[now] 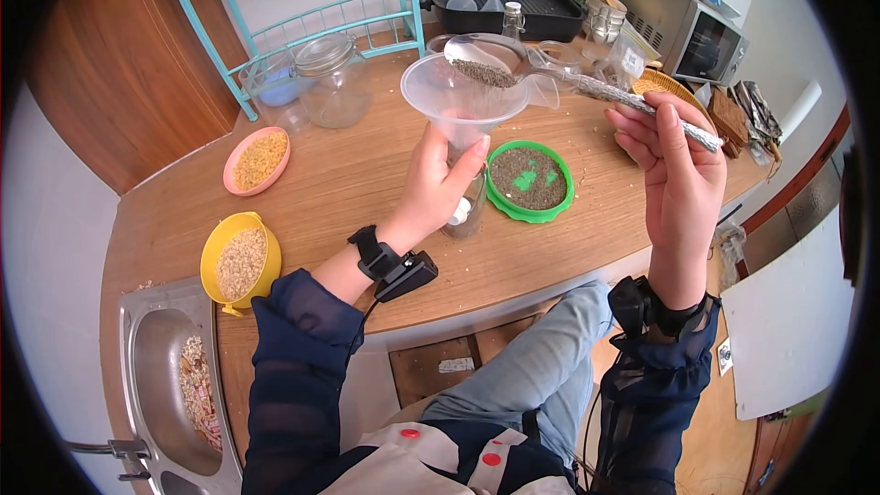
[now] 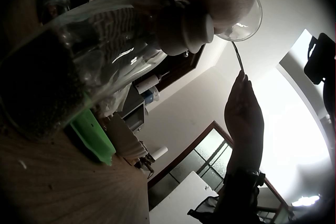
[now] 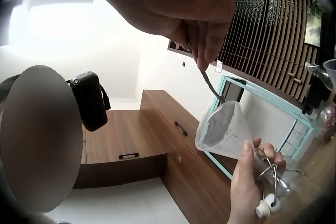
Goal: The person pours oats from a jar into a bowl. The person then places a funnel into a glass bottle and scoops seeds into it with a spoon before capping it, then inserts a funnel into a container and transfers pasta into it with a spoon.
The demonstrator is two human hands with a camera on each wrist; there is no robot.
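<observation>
My left hand [image 1: 435, 185] grips a clear swing-top glass bottle [image 1: 473, 211] at its neck, thumb against the base of a translucent plastic funnel [image 1: 426, 96] standing in the mouth. The bottle's white stopper [image 2: 181, 32] hangs at its side. Dark grains [image 2: 39, 77] fill its lower part in the left wrist view. My right hand [image 1: 676, 160] pinches the handle of a metal spoon [image 1: 610, 92]. The spoon's bowl, heaped with grey-brown grains [image 1: 483, 72], is over the funnel. Similar grains lie in a green bowl [image 1: 566, 206] right of the bottle.
Left on the wooden counter [image 1: 339, 192] are a pink dish [image 1: 286, 158] of yellow bits and a yellow bowl [image 1: 214, 247] of pale flakes, beside a steel sink [image 1: 137, 357]. Glass jars [image 1: 335, 82], a teal rack [image 1: 197, 23], a black pan [image 1: 445, 9] and a microwave [image 1: 642, 14] stand behind.
</observation>
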